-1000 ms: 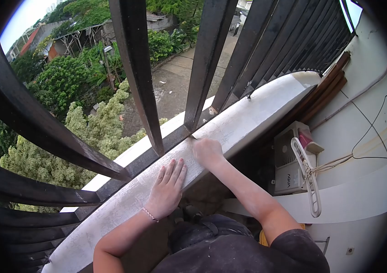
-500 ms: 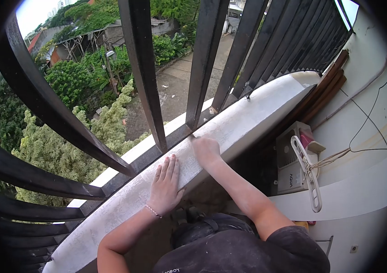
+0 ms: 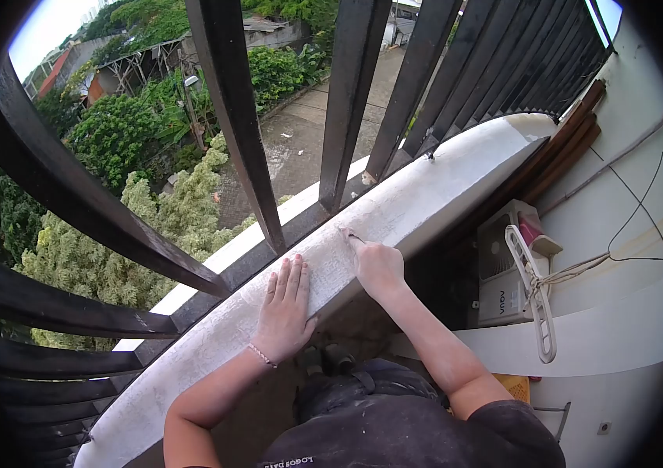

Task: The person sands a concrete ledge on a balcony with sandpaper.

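My left hand [image 3: 286, 310] lies flat on the white ledge [image 3: 152, 398], fingers stretched out and pointing toward the railing. A braided bracelet [image 3: 262, 356] circles that wrist. To its right, my right hand [image 3: 379, 271] is closed around a small thin tool [image 3: 353, 236]. Only a short dark, narrow end shows beyond the fingers, so I cannot make out its exact kind. The tool's tip meets the rough, patchy top of the ledge, a little in from the foot of the dark metal railing [image 3: 345, 109].
Brown pipes or boards [image 3: 573, 148] lean by the wall at the ledge's far right end. Below them stands a grey-white boxed appliance [image 3: 497, 273], with a white slotted bar [image 3: 530, 292] tied by cord in front. Trees and a paved lane [image 3: 292, 152] lie beyond the bars.
My right hand has drawn back from the railing's foot toward the ledge's inner edge, bringing the tool's end into sight. My left hand stays flat in place. The view has shifted slightly.
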`<action>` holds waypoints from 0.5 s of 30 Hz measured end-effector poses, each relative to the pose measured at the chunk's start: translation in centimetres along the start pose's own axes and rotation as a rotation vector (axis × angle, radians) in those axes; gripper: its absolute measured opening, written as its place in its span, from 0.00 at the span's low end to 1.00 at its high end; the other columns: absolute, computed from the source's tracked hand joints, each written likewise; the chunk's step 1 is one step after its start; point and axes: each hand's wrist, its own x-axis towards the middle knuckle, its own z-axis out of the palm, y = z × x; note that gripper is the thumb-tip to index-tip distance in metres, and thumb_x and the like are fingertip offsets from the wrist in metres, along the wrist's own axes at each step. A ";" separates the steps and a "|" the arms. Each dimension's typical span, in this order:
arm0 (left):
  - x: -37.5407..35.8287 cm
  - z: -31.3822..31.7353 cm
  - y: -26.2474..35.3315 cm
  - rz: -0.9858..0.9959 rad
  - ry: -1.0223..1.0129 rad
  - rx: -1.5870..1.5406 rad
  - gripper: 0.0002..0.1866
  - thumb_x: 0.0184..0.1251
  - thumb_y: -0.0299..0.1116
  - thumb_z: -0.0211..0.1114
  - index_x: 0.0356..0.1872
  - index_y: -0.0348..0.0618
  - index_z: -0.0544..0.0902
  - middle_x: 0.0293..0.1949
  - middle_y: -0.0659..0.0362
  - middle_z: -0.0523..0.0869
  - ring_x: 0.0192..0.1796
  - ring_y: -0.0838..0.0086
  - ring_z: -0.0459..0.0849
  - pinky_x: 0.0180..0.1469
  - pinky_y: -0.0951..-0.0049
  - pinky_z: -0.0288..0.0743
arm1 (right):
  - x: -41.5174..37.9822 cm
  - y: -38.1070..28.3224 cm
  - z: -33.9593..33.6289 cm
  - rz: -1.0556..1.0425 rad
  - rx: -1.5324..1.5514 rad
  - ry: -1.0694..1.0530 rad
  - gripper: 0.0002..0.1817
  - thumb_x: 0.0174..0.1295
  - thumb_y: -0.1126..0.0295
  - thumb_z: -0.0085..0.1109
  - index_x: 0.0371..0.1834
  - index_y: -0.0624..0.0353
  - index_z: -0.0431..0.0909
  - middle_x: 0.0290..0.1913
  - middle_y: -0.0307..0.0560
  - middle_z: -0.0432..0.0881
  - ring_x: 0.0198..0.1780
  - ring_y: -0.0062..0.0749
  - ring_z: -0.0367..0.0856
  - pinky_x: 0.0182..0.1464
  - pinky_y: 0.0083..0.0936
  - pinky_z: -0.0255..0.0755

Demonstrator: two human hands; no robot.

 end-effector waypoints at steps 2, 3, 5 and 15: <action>0.1 -0.2 -0.2 0.006 -0.012 0.021 0.49 0.68 0.44 0.65 0.80 0.26 0.52 0.83 0.38 0.50 0.86 0.46 0.46 0.85 0.49 0.41 | 2.6 -0.5 1.1 0.010 -0.097 -0.039 0.11 0.67 0.70 0.56 0.47 0.55 0.87 0.31 0.53 0.89 0.36 0.47 0.92 0.37 0.41 0.85; 0.1 -0.1 -0.3 0.004 -0.015 0.020 0.49 0.68 0.45 0.65 0.80 0.26 0.52 0.83 0.39 0.50 0.86 0.46 0.46 0.85 0.49 0.41 | 4.6 -0.5 1.8 0.012 -0.152 -0.052 0.10 0.67 0.71 0.57 0.45 0.55 0.87 0.32 0.52 0.90 0.36 0.45 0.92 0.38 0.39 0.85; 0.0 0.3 0.1 0.000 -0.015 0.012 0.49 0.67 0.45 0.65 0.80 0.27 0.52 0.83 0.39 0.49 0.86 0.46 0.46 0.85 0.49 0.41 | 4.9 -0.2 2.4 -0.018 -0.170 -0.040 0.10 0.68 0.71 0.56 0.46 0.55 0.87 0.32 0.52 0.90 0.36 0.45 0.92 0.38 0.39 0.85; 0.5 0.3 -0.3 -0.034 0.011 0.030 0.51 0.71 0.56 0.59 0.80 0.23 0.51 0.83 0.36 0.50 0.86 0.46 0.46 0.85 0.51 0.40 | 4.6 -0.5 1.0 0.031 -0.073 -0.081 0.16 0.69 0.71 0.54 0.55 0.53 0.86 0.35 0.56 0.89 0.38 0.50 0.91 0.40 0.44 0.84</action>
